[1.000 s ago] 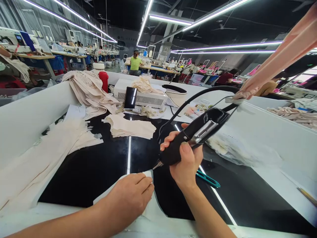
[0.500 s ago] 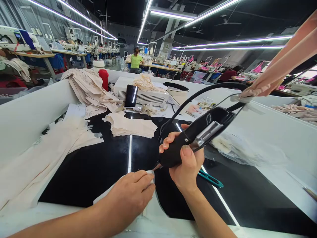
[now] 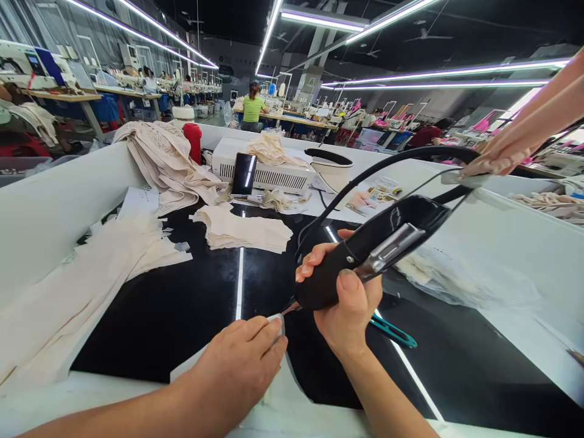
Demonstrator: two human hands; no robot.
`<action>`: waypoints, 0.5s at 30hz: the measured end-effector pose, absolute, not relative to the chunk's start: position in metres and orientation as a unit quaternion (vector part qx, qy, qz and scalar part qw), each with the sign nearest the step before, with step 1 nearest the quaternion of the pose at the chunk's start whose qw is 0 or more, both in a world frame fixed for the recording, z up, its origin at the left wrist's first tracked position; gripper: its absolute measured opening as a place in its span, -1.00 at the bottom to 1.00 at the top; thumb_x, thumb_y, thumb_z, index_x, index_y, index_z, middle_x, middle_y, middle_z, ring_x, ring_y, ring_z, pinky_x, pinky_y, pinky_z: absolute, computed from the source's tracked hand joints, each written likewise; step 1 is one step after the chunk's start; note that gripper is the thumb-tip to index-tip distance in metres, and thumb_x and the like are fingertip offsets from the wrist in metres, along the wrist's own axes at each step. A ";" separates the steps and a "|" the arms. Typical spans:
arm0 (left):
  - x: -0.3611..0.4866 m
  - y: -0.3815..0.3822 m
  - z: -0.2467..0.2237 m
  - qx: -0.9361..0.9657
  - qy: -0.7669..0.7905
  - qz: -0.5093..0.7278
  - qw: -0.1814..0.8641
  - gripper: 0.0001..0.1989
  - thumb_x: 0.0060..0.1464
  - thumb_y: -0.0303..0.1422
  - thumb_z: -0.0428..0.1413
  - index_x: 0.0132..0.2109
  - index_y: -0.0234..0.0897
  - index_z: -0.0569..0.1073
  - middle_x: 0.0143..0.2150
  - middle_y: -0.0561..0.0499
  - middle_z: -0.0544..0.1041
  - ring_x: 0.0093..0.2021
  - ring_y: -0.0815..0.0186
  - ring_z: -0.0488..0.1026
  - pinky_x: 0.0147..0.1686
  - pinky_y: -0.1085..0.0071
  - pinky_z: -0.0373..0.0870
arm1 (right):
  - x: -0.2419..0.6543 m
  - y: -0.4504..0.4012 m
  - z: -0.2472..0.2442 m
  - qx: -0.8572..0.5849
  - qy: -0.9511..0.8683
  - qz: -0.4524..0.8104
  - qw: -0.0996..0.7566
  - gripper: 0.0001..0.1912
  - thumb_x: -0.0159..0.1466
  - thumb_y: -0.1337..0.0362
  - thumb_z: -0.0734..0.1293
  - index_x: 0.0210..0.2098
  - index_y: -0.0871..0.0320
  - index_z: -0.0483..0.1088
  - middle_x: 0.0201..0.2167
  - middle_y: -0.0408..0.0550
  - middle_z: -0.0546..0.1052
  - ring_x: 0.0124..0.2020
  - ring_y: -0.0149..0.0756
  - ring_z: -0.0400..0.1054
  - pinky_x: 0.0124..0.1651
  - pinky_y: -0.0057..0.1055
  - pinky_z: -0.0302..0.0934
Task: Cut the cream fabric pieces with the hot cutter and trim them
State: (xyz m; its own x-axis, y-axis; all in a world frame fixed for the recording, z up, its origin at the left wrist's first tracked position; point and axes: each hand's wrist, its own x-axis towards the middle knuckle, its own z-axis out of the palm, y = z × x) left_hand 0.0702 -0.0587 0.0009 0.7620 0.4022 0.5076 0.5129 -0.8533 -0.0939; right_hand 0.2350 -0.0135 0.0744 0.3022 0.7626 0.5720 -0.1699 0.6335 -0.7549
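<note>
My right hand [image 3: 349, 292] is wrapped round a corded black handheld tool [image 3: 387, 234] with a metal lever on its side. The thumb lies by the lever, and the tool's thin metal tip [image 3: 291, 306] points down to the left. Just left of that tip, my left hand [image 3: 239, 362] is closed on the edge of a pale, flat piece [image 3: 283, 380], which looks like fabric. The tip meets or nearly meets the piece by my left fingertips; contact is hard to tell. Behind my hands lies a stack of cream fabric pieces [image 3: 249, 228] on the black tabletop [image 3: 182, 310].
Cream fabric [image 3: 86, 292] is heaped on the left. A vented white box [image 3: 269, 173] stands behind a phone [image 3: 244, 173]. A teal-handled tool [image 3: 395, 333] and a plastic bag [image 3: 460, 280] lie to the right. Pink cloth [image 3: 529, 121] hangs beside the cord. A person [image 3: 252, 108] sits far off.
The black tool and my right hand sit slightly further right, and the view has shifted a little. Both hands keep their hold.
</note>
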 end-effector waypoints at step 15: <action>0.074 -0.060 0.003 -0.914 -0.262 -0.279 0.136 -0.59 0.50 -0.44 -0.24 0.06 -0.37 0.51 0.05 -0.02 0.61 0.01 0.30 0.54 -0.10 0.36 0.40 | 0.235 -0.012 0.074 -0.282 -0.508 0.310 0.753 -0.55 0.20 0.06 0.51 -0.01 0.03 0.37 -0.43 -0.23 0.50 -0.53 -0.38 0.39 -0.51 -0.44 0.35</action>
